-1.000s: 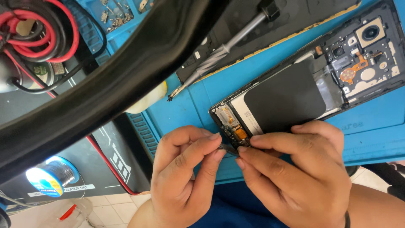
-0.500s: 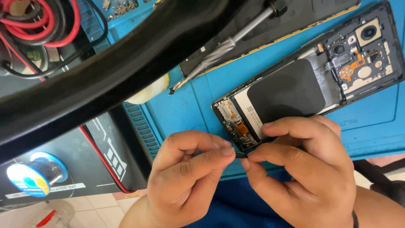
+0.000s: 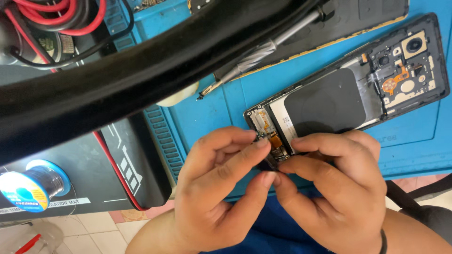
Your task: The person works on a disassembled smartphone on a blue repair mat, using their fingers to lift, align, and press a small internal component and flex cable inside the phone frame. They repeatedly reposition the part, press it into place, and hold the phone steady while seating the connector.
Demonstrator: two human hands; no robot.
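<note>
Head view, looking down at a blue work mat (image 3: 414,141). A thick black curved bar (image 3: 141,80), blurred and very near the camera, crosses the top left and hides much of the bench behind it. Far left: red and black cables (image 3: 61,19). Near left: a solder spool (image 3: 33,186) on a dark mat. A screwdriver (image 3: 263,51) lies beyond the phone, tip toward the left. The opened phone (image 3: 348,89), back cover off, lies w/ its long axis running from near centre up to the far right; camera end at far right, port end nearest the hands. Left hand (image 3: 221,197) and right hand (image 3: 339,188) meet at that near end, fingertips pressed together, pinching a small dark part (image 3: 269,162); what it is can't be told.
</note>
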